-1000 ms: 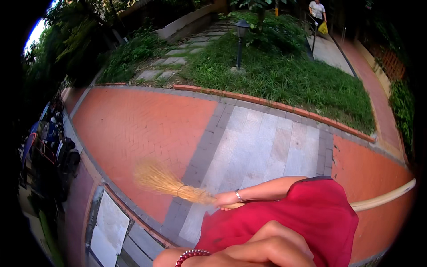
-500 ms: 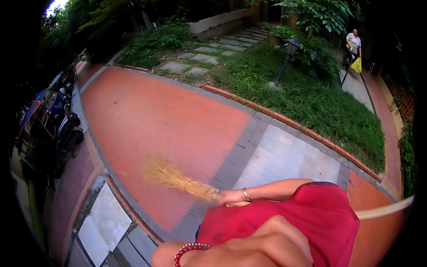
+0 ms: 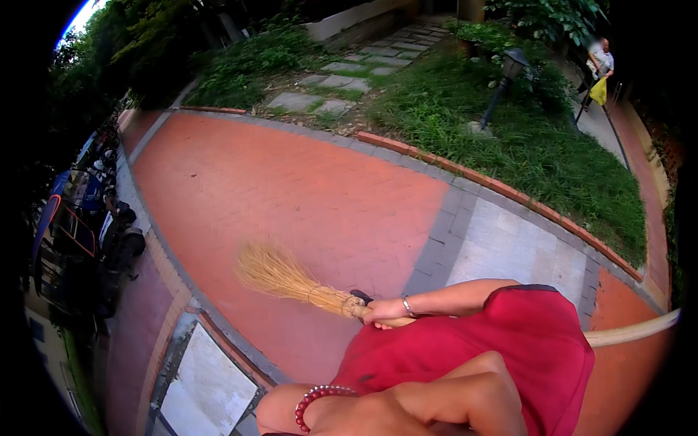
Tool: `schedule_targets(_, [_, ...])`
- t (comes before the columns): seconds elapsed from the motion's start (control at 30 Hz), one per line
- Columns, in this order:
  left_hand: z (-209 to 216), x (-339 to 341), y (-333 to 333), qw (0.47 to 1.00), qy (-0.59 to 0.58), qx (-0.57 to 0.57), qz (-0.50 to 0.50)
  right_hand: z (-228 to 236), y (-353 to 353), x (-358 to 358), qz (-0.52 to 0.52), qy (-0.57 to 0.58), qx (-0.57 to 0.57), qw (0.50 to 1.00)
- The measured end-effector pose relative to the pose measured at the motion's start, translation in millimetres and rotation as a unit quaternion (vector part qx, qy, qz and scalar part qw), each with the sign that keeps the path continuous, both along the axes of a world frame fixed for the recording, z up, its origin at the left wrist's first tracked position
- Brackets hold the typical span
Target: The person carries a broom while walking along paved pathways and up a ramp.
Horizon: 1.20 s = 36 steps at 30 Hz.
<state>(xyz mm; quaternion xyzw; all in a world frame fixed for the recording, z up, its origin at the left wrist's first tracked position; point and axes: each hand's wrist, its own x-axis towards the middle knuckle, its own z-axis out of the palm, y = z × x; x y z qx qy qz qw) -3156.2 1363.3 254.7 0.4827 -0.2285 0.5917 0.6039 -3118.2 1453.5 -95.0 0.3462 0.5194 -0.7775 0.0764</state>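
My right hand [image 3: 387,312], with a silver bracelet at its wrist, is wrapped round the handle of a straw broom [image 3: 291,280] just behind its bound neck. The bristles fan out to the left, over the red paving. The pale handle passes by my red top [image 3: 465,345] and reappears at the far right. Low in the picture, very close, is my left hand [image 3: 454,396], beside a wrist with a red bead bracelet. Its fingers do not show clearly, nor whether it holds anything. A dark shoe tip [image 3: 360,296] shows behind the broom's neck.
A red brick edging [image 3: 465,171] borders the grass at the right, where a lamp post [image 3: 502,91] leans in view. Parked scooters [image 3: 94,225] line the left. Light stone slabs [image 3: 211,385] lie at lower left. A person [image 3: 599,62] with a yellow bag stands at far right.
The paving and grass have shifted rightward in the view. The broom stays in my right hand, its bristles now farther along the red paving. A dark shoe tip has come into sight.
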Motion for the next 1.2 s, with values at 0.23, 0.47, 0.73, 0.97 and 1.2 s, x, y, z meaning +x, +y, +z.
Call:
schedule_targets(0.23, [14, -87, 103, 0.995, -0.013, -0.103, -0.009, 31, 121, -128, 0.044, 0.047, -0.010, 0.998])
schedule_targets(0.47, [17, -168, 197, 0.991, -0.068, -0.120, -0.007, 11, 186, -226, 0.110, 0.063, 0.099, 0.987])
schedule_targets(0.73, [15, -321, 252, 0.953, 0.118, -0.127, -0.248, 16, 227, -315, 0.019, 0.051, 0.073, 0.996])
schedule_targets(0.97, [9, -388, 245, 0.900, 0.275, -0.263, -0.213, 17, 224, -371, -0.074, 0.040, 0.093, 0.992])
schedule_targets(1.2, [0, -428, 274, 0.888, 0.350, -0.060, -0.292, 46, 237, -376, -0.132, 0.053, 0.077, 0.987])
